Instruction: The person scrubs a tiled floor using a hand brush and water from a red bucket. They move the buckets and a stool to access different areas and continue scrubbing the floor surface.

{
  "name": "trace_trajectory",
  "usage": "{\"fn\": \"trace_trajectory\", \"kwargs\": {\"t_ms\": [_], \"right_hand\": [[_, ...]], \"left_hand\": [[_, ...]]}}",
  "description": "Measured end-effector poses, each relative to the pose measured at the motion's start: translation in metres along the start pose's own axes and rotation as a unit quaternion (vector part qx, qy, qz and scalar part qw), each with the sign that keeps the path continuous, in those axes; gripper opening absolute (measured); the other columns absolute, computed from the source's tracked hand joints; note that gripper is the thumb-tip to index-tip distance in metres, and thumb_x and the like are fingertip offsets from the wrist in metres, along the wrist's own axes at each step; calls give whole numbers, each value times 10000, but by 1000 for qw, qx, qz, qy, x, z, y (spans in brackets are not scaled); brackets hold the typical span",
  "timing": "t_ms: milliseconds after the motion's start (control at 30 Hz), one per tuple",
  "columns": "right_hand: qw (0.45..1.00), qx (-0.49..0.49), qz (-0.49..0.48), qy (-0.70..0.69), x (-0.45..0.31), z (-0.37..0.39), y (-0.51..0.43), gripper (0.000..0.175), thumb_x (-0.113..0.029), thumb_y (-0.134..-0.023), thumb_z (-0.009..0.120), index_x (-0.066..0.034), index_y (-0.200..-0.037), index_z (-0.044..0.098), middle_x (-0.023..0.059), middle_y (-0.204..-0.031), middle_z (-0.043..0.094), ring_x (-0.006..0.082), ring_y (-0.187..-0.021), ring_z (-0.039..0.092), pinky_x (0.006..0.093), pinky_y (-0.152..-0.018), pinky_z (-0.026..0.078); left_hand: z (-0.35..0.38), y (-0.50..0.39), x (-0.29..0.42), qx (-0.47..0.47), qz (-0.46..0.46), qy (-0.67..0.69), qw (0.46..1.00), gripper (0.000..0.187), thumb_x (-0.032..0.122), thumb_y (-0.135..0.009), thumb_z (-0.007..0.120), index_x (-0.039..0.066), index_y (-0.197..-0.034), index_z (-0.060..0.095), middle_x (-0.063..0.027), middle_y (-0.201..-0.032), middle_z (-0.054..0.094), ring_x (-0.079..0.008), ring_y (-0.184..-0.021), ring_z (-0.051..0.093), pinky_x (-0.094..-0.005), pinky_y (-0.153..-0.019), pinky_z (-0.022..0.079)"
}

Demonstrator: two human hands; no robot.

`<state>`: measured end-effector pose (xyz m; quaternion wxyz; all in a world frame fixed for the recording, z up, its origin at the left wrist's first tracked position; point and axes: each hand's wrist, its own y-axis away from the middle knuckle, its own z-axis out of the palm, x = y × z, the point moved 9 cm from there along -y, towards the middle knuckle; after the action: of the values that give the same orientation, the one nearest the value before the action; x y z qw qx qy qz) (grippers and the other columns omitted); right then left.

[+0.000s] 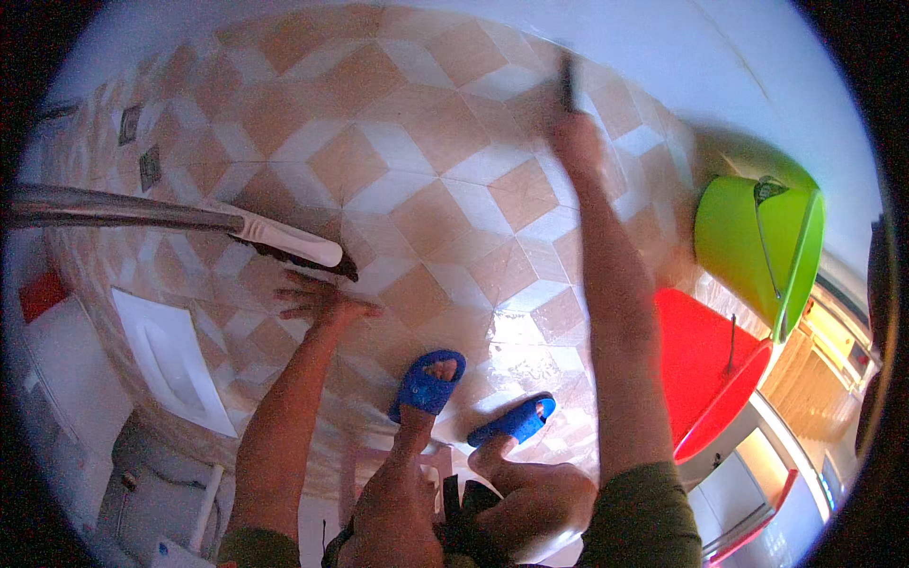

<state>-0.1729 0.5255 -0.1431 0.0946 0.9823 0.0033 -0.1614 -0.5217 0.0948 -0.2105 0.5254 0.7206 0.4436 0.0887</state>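
Note:
My right hand is stretched far forward over the tiled floor, blurred, closed on a dark, narrow object too blurred to name. That object lies near the foot of the pale wall. My left hand holds nothing, its fingers spread above the floor. Close beyond it is the white head of a floor brush or broom with dark bristles and a long metal handle running off to the left. Blue slippers are on my feet, with a wet, shiny patch of floor beside them.
A red bucket and a lime-green bucket with a wire handle stand at the right by the wall. A white squat toilet pan is set in the floor at the left. Two dark floor drain covers lie at the upper left.

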Motion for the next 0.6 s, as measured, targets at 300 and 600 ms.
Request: {"fn": "trace_trajectory", "kwargs": {"t_ms": [300, 600], "right_hand": [[991, -61, -113, -47, -183, 119, 63, 207, -205, -839, 618, -21, -857, 711, 199, -842, 710, 388, -805, 706, 530, -707, 557], [986, -110, 96, -76, -27, 60, 171, 318, -305, -898, 635, 7, -950, 662, 199, -813, 712, 393, -741, 701, 519, -640, 557]], "left_hand": [[-22, 16, -1, 44, 2, -33, 998, 1768, 718, -369, 906, 30, -1515, -252, -336, -1553, -277, -656, -1383, -188, -852, -1005, 72], [-6, 2, -3, 30, 18, -19, 999, 1702, 728, -389, 897, 100, -1557, -169, -325, -1566, -258, -688, -1352, -207, -874, -971, 72]]}}
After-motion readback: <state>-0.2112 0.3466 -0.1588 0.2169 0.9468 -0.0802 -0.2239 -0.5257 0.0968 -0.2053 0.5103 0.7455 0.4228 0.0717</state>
